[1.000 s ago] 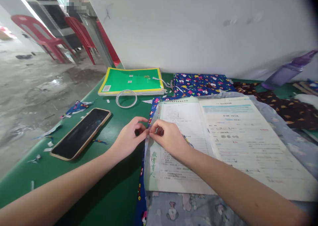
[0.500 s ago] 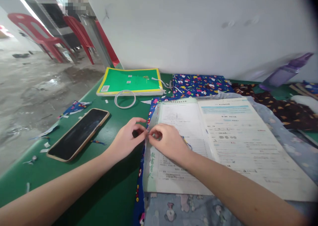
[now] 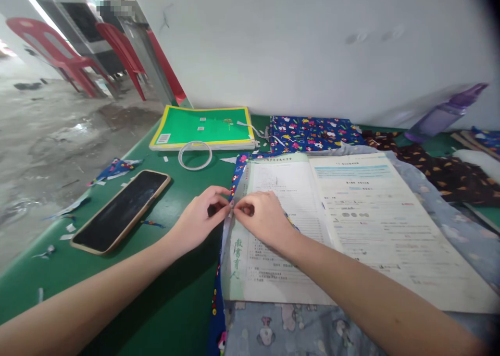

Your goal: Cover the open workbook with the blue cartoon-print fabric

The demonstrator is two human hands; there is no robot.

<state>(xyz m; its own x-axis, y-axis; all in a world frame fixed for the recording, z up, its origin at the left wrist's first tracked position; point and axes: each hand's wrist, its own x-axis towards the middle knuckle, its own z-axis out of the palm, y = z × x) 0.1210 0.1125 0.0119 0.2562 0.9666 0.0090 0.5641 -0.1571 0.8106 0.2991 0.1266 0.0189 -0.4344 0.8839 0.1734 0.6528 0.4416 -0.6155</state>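
My left hand (image 3: 197, 218) and my right hand (image 3: 262, 218) meet fingertip to fingertip at the left edge of an open printed book (image 3: 344, 225). Both pinch the same spot, where the blue patterned fabric (image 3: 235, 176) folds over the book's edge. A thin pale strip runs down from the pinch along the edge; whether it is tape or the cloth's underside I cannot tell. The book lies on pale cartoon-print cloth (image 3: 297, 330) spread over the green table (image 3: 172, 293).
A black phone (image 3: 119, 210) lies left of my hands. Behind it are a clear tape ring (image 3: 195, 155) and a green book with yellow border (image 3: 203, 127). Folded blue fabric (image 3: 312, 133), brown patterned cloth (image 3: 449, 173) and a purple bottle (image 3: 445, 116) sit near the wall. Red chairs (image 3: 58, 59) stand at far left.
Both hands stay pinched at the same place on the book's edge. The view has shifted slightly; nothing else has visibly moved.
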